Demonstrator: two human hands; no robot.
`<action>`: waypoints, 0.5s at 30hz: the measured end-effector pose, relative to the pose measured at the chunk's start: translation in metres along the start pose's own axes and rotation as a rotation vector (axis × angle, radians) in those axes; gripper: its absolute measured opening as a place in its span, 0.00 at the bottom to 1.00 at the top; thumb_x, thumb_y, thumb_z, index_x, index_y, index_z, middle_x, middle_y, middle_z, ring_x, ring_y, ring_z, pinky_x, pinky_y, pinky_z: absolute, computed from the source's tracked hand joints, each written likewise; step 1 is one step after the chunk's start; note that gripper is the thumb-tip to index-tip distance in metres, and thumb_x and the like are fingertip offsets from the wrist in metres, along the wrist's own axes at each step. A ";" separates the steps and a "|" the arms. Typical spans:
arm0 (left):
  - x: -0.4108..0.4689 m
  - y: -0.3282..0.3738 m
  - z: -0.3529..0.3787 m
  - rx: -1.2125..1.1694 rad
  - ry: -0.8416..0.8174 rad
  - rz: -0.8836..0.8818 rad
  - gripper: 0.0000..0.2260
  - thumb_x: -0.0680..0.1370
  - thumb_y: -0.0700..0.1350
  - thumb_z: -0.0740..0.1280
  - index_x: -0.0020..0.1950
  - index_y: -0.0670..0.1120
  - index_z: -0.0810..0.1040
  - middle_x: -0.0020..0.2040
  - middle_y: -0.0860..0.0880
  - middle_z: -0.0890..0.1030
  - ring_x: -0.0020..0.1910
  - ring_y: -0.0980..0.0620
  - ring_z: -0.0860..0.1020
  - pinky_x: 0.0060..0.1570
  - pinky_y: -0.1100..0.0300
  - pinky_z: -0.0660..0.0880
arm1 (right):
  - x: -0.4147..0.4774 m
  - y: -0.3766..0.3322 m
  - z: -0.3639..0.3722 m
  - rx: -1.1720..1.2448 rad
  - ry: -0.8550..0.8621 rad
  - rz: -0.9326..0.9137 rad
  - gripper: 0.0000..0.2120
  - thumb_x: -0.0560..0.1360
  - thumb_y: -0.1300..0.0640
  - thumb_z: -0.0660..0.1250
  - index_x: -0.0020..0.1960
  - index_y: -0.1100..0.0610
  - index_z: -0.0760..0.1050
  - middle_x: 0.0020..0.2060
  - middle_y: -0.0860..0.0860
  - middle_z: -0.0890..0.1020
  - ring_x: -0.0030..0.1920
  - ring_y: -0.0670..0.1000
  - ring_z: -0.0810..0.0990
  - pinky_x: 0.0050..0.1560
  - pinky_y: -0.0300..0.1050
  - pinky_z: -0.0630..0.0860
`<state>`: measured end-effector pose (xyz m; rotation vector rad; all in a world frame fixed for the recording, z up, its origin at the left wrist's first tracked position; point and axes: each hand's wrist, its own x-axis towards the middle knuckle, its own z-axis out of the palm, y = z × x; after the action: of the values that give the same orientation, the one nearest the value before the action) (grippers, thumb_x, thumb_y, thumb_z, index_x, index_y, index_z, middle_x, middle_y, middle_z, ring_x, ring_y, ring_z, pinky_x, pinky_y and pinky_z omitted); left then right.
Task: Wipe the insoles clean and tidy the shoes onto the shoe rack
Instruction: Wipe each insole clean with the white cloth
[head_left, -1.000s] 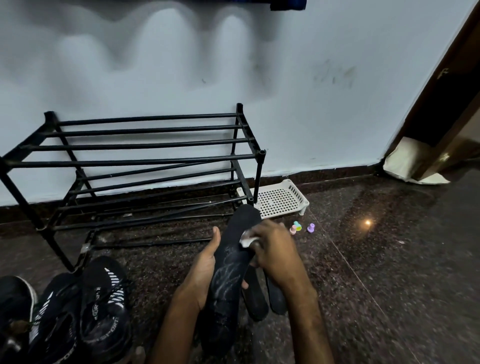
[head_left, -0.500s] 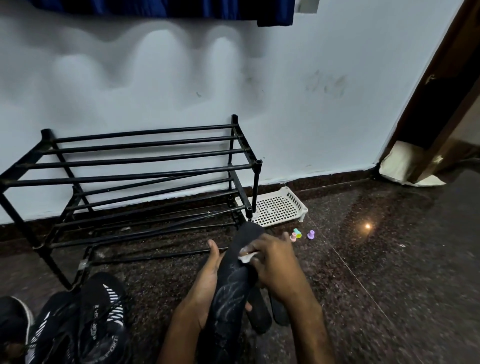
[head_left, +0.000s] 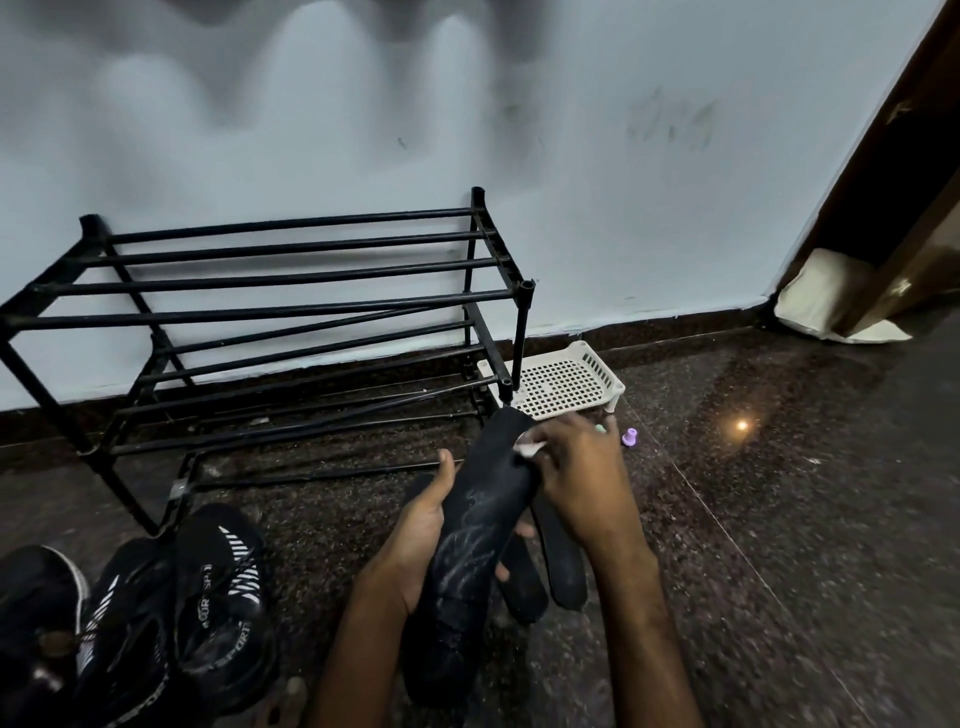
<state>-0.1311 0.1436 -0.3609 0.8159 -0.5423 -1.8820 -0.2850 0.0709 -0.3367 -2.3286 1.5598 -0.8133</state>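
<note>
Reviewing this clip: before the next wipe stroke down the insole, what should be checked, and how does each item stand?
1. Black foam insole gripped by left hand: ok.
2. Right hand pinches small white wipe at the insole's toe end: ok.
3. Insole surface clean: not ok, pale streaks at mid-length.
4. Two dark insoles on the floor already wiped: cannot tell.
5. Black striped sneakers on black metal shoe rack: not ok, they sit on the floor.
</note>
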 end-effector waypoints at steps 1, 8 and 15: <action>0.001 -0.002 -0.001 0.021 -0.004 -0.016 0.36 0.79 0.66 0.50 0.57 0.37 0.83 0.47 0.31 0.81 0.35 0.40 0.82 0.28 0.53 0.80 | 0.004 0.001 0.000 0.002 0.077 0.026 0.09 0.72 0.61 0.72 0.47 0.47 0.82 0.45 0.44 0.80 0.49 0.47 0.78 0.71 0.64 0.60; -0.002 0.002 -0.003 -0.003 0.045 0.009 0.33 0.79 0.65 0.54 0.57 0.38 0.82 0.45 0.35 0.82 0.35 0.41 0.83 0.28 0.52 0.80 | -0.001 -0.016 0.010 0.164 -0.155 -0.097 0.10 0.72 0.62 0.71 0.48 0.47 0.82 0.47 0.41 0.80 0.49 0.36 0.74 0.74 0.62 0.56; 0.000 -0.001 0.000 0.040 0.021 -0.014 0.36 0.80 0.65 0.49 0.58 0.37 0.83 0.47 0.31 0.81 0.37 0.40 0.82 0.28 0.53 0.80 | 0.007 -0.002 0.001 -0.003 0.169 0.058 0.10 0.73 0.63 0.71 0.50 0.50 0.82 0.46 0.46 0.80 0.47 0.43 0.72 0.68 0.62 0.65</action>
<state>-0.1319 0.1447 -0.3618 0.8667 -0.5637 -1.8790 -0.2816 0.0654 -0.3343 -2.2566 1.6878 -1.0165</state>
